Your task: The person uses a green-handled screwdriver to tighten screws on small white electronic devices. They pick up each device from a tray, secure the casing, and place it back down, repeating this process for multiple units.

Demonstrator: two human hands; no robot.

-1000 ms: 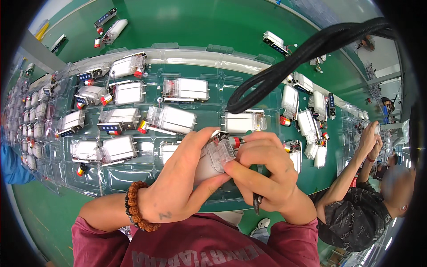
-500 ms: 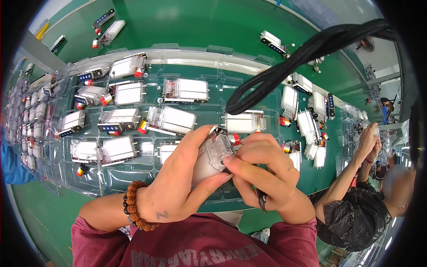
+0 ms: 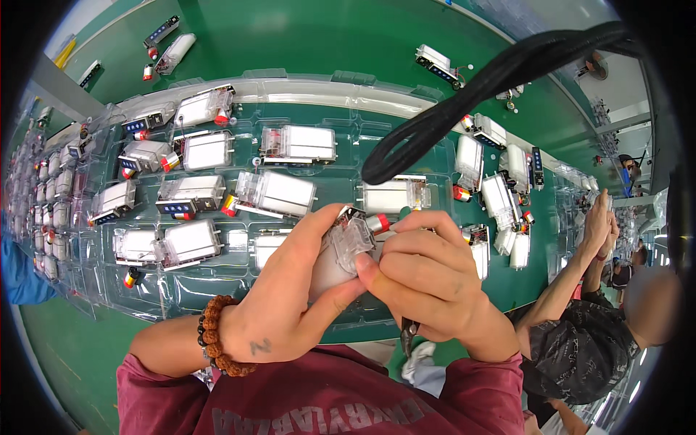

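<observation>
Both of my hands hold one small white and clear plastic unit [image 3: 346, 243] with a red cap at its upper right, raised above the tray. My left hand [image 3: 290, 304], with a brown bead bracelet on its wrist, cups the unit from the left and below. My right hand [image 3: 428, 279] closes on its right side, thumb pressed against the clear part. A dark tool tip [image 3: 408, 335] sticks out below my right hand. Beneath the hands lies a clear plastic compartment tray [image 3: 239, 275] on the green table.
Several similar white units fill the tray's pockets, such as one unit [image 3: 275, 192] just beyond my hands. More trays [image 3: 43, 188] stack at the left. A thick black cable [image 3: 471, 87] hangs across the upper right. Another person [image 3: 580, 326] sits at the right with raised hands.
The unit has turned slightly in my hands and my right fingers have shifted over it. The view has tilted a little. The tray stays put.
</observation>
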